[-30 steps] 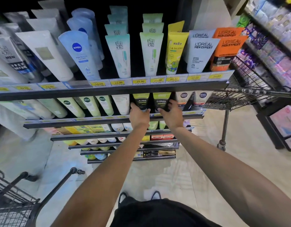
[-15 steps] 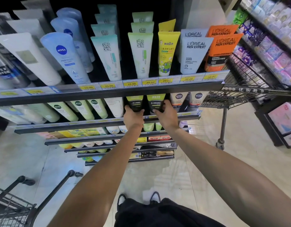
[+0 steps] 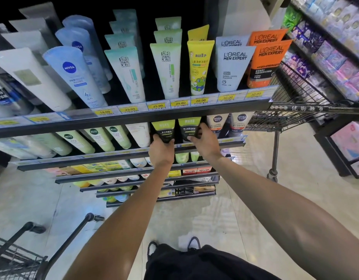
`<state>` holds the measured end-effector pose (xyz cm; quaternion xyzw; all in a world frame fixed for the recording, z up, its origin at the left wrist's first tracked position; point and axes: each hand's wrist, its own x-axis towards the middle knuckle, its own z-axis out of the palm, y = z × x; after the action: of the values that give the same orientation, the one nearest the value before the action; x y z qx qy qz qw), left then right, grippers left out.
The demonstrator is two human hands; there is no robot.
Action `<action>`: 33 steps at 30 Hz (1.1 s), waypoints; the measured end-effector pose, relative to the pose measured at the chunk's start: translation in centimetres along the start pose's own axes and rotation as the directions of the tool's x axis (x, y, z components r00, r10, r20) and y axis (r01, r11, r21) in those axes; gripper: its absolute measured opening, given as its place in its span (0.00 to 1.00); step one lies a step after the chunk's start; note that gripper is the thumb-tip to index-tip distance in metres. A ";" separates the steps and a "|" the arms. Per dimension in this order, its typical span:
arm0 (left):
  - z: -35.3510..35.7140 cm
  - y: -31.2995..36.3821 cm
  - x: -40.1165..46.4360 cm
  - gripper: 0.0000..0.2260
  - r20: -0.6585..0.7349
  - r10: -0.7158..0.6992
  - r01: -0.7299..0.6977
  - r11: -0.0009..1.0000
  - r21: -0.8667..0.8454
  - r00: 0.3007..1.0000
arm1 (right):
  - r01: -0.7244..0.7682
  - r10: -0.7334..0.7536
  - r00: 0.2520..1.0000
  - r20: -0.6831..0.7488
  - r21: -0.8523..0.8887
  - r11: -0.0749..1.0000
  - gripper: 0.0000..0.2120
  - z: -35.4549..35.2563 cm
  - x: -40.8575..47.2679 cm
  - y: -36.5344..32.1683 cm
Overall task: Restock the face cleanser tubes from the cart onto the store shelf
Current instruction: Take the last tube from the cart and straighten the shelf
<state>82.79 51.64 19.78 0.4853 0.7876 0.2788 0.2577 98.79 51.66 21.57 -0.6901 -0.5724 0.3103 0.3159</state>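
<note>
Two green-and-black face cleanser tubes stand side by side on the second shelf, partly hidden under the top shelf's price rail. My left hand grips the bottom of the left tube. My right hand wraps the bottom and right side of the right tube. Both tubes rest cap-down behind the shelf's front lip. A wire cart stands right of the shelf; its contents are not visible.
The top shelf holds rows of Nivea, green, yellow and L'Oreal tubes. Nivea Men tubes stand right of my right hand. A second cart sits at the lower left. Another stocked rack lines the right aisle.
Both hands stay on the two green-and-black tubes on the second shelf, shifting slightly. The camera view has drifted a little, so the shelf appears further right.
</note>
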 end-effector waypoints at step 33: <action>6.7 10.7 -9.1 0.30 0.151 0.182 -0.172 0.982 -0.080 0.972 | -0.201 0.248 0.949 -0.196 0.231 0.952 0.35 -13.4 0.6 7.4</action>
<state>97.57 48.64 23.63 0.5653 0.7088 0.2873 0.3090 113.89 50.09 23.81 -0.7447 -0.4149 0.3233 0.4108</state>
